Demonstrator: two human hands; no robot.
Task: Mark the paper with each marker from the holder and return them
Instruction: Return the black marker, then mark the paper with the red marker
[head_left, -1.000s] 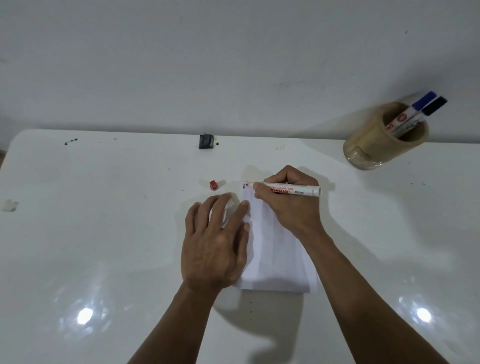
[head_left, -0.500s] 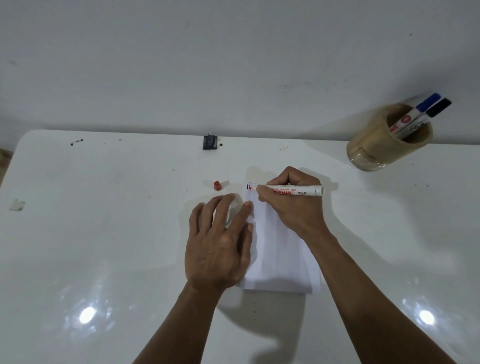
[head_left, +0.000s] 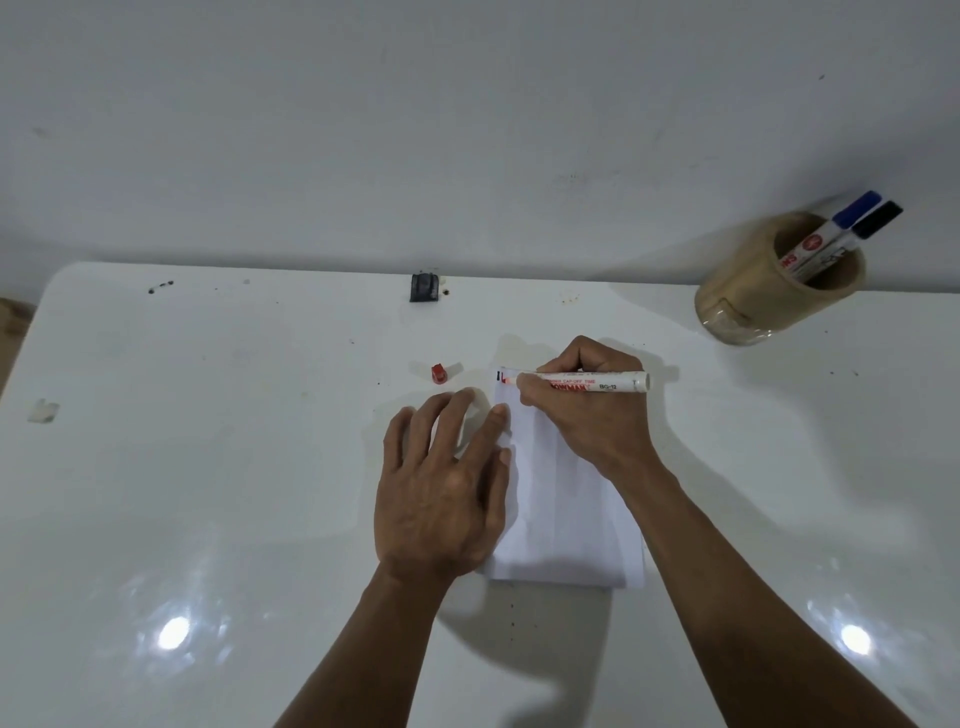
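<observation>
**Red marker at the paper's far-left corner**

The right hand (head_left: 597, 410) grips the marker (head_left: 587, 383), tip on the paper (head_left: 566, 514). The left hand (head_left: 441, 488) lies flat and released, pinning its left edge. The red cap (head_left: 439, 372) sits loose on the surface (head_left: 208, 467); a nudge could roll it away. The holder (head_left: 753, 291) stands far right.

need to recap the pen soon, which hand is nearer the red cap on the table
Left. The left hand lies flat just below and right of the red cap; the right hand holds the marker farther right, over the paper.
</observation>
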